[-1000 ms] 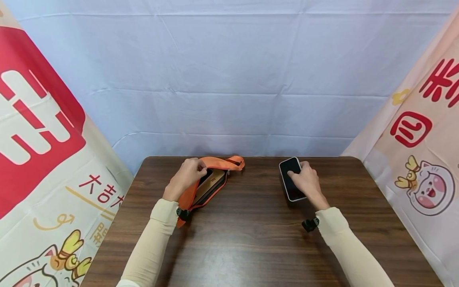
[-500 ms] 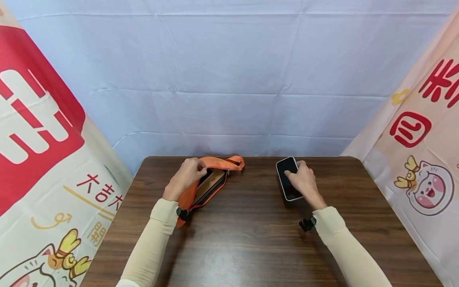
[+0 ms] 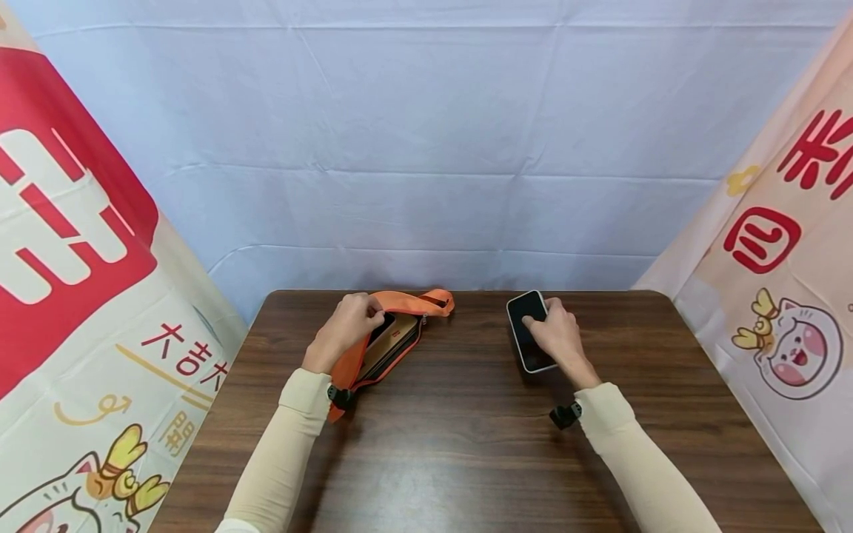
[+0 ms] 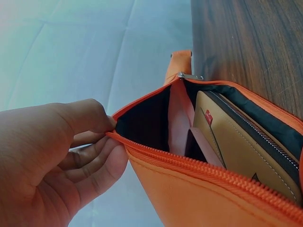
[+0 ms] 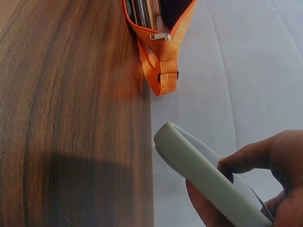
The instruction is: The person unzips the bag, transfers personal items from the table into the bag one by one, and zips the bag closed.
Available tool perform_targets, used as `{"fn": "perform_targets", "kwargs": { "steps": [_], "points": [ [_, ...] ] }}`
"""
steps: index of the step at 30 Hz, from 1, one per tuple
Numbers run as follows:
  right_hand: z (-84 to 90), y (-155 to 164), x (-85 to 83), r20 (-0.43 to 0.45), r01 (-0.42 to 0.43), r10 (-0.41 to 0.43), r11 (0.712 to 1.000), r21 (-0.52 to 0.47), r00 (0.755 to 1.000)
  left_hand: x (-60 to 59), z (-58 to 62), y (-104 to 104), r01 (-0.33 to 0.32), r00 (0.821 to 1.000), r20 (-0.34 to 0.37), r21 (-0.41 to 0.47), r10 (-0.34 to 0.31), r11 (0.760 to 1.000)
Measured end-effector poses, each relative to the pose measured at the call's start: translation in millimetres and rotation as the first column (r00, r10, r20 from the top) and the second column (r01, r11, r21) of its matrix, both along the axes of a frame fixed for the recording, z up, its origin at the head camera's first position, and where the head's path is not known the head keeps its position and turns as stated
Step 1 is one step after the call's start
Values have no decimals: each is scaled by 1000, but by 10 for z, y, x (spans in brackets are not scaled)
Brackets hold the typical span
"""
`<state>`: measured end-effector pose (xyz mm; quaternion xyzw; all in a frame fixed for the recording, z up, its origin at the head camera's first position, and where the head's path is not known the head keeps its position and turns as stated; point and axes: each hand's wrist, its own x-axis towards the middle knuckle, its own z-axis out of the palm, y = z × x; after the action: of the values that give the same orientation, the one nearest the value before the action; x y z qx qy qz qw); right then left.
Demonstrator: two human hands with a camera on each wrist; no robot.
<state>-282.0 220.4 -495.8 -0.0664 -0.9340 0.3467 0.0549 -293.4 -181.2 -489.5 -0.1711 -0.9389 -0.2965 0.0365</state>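
At the table's left, an unzipped orange waist bag (image 3: 346, 368) has its mouth spread. My left hand (image 3: 345, 328) pinches the bag's zipper edge between thumb and fingertips, drawing that side outward in the left wrist view. Inside, a tan zip wallet (image 4: 246, 149) with a small red tag stands on edge. A pinkish flat piece (image 4: 206, 146) shows beside it. To the right, my right hand (image 3: 561, 334) grips a smartphone (image 3: 526, 342) in a pale case, thumb on the dark screen. The phone is raised over the table, its shadow below it in the right wrist view.
The brown wooden table (image 3: 440, 444) ends at a pale cloth backdrop (image 3: 426, 185). The bag's strap (image 5: 161, 78) loops out at its right end, beside a metal zipper pull (image 5: 161, 36). Printed banners (image 3: 800, 296) hang at both sides.
My right hand has carried the phone a little to the left, towards the bag. The left hand and the bag stay in place.
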Motion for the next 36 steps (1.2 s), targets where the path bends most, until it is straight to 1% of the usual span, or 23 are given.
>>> {"fn": "perform_targets", "kwargs": {
  "steps": [5,12,25,36],
  "points": [
    [-15,-22,-2,7,-12,12,1000,-18,1000,1,1,-2,0,1000,-9,-9,0,1000],
    [-37,-50,-11,-7,-20,19,1000,-20,1000,9,10,5,-8,1000,12,-6,8,1000],
    [-19,-140,-15,-9,-12,12,999,-31,1000,26,17,-1,-10,1000,5,-8,10,1000],
    [3,-256,6,8,-29,29,998,-50,1000,30,21,-9,-5,1000,2,-3,5,1000]
  ]
}}
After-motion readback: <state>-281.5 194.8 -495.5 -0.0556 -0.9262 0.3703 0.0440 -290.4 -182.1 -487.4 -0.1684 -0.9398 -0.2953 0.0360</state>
